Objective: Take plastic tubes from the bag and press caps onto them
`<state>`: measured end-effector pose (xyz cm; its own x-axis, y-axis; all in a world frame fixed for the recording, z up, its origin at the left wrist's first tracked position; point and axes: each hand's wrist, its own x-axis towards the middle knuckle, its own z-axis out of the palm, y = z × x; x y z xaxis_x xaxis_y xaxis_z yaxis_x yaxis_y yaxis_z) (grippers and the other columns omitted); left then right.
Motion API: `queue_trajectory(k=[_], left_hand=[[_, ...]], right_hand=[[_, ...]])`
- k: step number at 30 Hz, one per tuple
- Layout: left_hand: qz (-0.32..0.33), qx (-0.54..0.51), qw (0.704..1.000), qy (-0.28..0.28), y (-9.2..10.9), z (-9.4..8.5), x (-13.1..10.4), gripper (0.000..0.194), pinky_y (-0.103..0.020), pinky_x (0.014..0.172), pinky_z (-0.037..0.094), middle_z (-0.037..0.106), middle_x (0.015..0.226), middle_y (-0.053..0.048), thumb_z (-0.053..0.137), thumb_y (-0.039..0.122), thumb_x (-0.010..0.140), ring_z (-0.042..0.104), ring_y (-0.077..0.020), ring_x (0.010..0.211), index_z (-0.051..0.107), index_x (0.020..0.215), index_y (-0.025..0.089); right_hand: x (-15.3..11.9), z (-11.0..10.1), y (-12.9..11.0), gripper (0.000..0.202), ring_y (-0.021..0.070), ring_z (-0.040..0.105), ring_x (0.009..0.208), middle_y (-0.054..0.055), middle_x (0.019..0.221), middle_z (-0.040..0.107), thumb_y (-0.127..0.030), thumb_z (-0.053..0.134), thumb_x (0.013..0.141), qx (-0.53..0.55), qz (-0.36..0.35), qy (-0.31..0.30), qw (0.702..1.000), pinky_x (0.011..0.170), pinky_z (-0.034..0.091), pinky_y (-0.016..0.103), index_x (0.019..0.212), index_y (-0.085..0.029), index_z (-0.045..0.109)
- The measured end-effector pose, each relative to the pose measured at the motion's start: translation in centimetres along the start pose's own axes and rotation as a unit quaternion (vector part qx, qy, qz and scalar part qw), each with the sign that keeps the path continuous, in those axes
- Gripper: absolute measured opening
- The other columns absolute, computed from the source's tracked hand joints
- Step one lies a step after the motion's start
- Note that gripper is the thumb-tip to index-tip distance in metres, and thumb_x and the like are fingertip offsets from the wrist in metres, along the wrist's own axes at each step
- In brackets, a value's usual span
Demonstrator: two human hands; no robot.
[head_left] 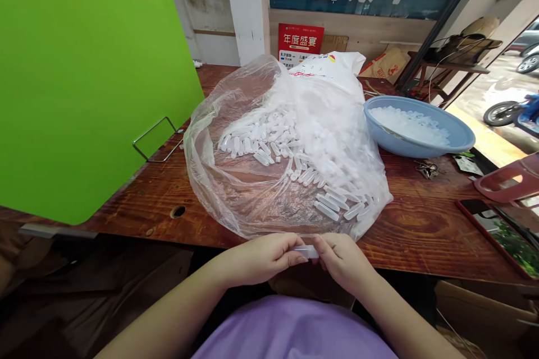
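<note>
At the table's front edge my left hand is closed, its thumb and fingers pinching one end of a small translucent plastic tube. The fingers of my right hand close on the tube's other end, so the two hands nearly meet. Just beyond them lies a large clear plastic bag, its mouth spread toward me. Many similar loose tubes lie inside it, and some have slid close to its front right side. My fingers hide both ends of the held tube.
A blue basin of small whitish pieces stands right of the bag. Keys, a phone and a pink plastic object lie farther right. A bright green panel with a wire stand rises on the left.
</note>
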<state>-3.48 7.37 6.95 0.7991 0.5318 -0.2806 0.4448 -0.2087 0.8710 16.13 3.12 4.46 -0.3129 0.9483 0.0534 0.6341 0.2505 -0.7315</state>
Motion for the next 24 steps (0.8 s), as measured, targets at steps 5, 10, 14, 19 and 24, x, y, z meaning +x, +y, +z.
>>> queue_trajectory(k=[5, 10, 14, 19, 24], left_hand=[[-0.022, 0.024, 0.999, 0.022, -0.1, 0.1, -0.2, 0.026, -0.026, 0.074, 0.042, 0.06, 0.093, -0.003, 0.041, 0.038, 0.089, 0.055, -0.0169, 0.085, 0.054, 0.097, 0.017], [-0.056, 0.079, 0.994, 0.054, 0.2, 0.6, -0.6, 0.022, -0.029, 0.077, 0.042, 0.061, 0.097, -0.004, 0.046, 0.033, 0.086, 0.056, -0.0195, 0.088, 0.054, 0.101, 0.018], [-0.05, 0.071, 0.994, 0.07, 0.3, 0.7, -0.8, 0.027, -0.031, 0.082, 0.042, 0.06, 0.105, -0.006, 0.044, 0.033, 0.087, 0.056, -0.0208, 0.095, 0.052, 0.108, 0.018], [0.004, 0.09, 0.996, 0.011, 0.2, 1.1, -1.1, 0.017, -0.028, 0.079, 0.042, 0.063, 0.1, -0.004, 0.045, 0.027, 0.086, 0.058, -0.0192, 0.088, 0.056, 0.098, 0.02], [-0.008, 0.134, 0.991, -0.019, 0.0, 1.6, -1.4, 0.02, -0.026, 0.062, 0.042, 0.063, 0.085, -0.003, 0.042, 0.035, 0.088, 0.057, -0.0178, 0.071, 0.054, 0.09, 0.018]], right_hand=[[-0.3, 0.6, 0.1, 0.026, 0.0169, 0.059, 0.081, 0.007, 0.091, 0.062, -0.039, 0.041, 0.09, 0.04, -0.079, 0.01, 0.996, 0.071, 0.046, 0.027, 0.1, -0.019, 0.054], [0.1, 1.6, 0.0, 0.043, 0.0138, 0.051, 0.055, 0.001, 0.06, 0.054, -0.04, 0.02, 0.095, 0.016, 0.03, 0.051, 0.998, 0.051, 0.041, 0.024, 0.066, -0.02, 0.045], [0.4, 1.6, 0.2, 0.032, 0.0158, 0.054, 0.067, 0.005, 0.075, 0.059, -0.037, 0.028, 0.094, -0.074, -0.113, 0.063, 0.989, 0.06, 0.043, 0.026, 0.086, -0.018, 0.052], [0.7, 2.2, 0.3, 0.042, 0.0147, 0.042, 0.053, 0.003, 0.056, 0.05, -0.023, 0.019, 0.093, -0.185, -0.259, 0.11, 0.942, 0.052, 0.034, 0.026, 0.062, -0.019, 0.048], [0.9, 2.1, 0.2, 0.042, 0.0152, 0.038, 0.053, 0.003, 0.054, 0.049, -0.026, 0.022, 0.091, -0.202, -0.333, 0.122, 0.913, 0.053, 0.03, 0.028, 0.059, -0.019, 0.049]])
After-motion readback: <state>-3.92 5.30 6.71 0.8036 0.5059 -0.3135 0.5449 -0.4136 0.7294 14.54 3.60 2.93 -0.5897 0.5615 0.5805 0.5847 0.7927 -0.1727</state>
